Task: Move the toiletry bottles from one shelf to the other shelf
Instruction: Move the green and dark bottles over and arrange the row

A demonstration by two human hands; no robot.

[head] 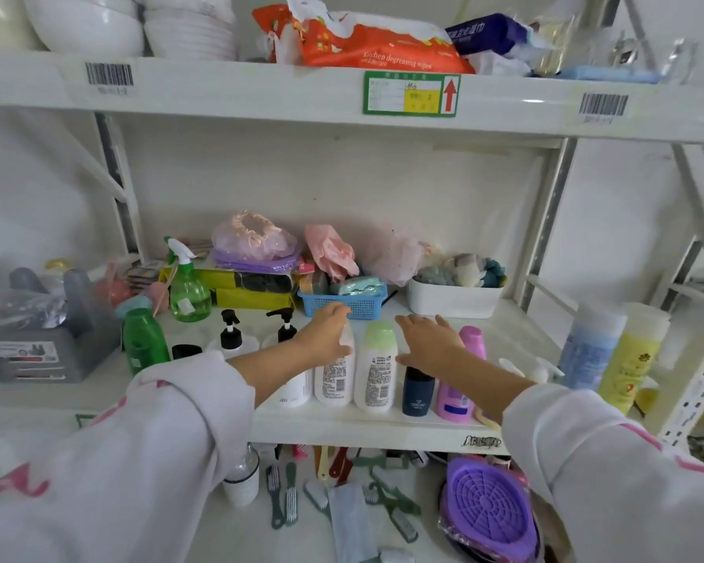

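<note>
White shelf (383,430): left hand (328,329) gripping white bottle (335,375), right hand (427,339) spread wide, blue basket (348,304) of cloths.

One head-worn wide-angle view, close to a white shelving unit — facing it squarely and tilted slightly down. The middle shelf (383,428) sits level with the outstretched hands (330,331); the upper shelf (261,91) runs above them, a lower shelf below the sleeves — edges bow outward.

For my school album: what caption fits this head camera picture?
Two hands reach for toiletry bottles on a white shelf.
</note>
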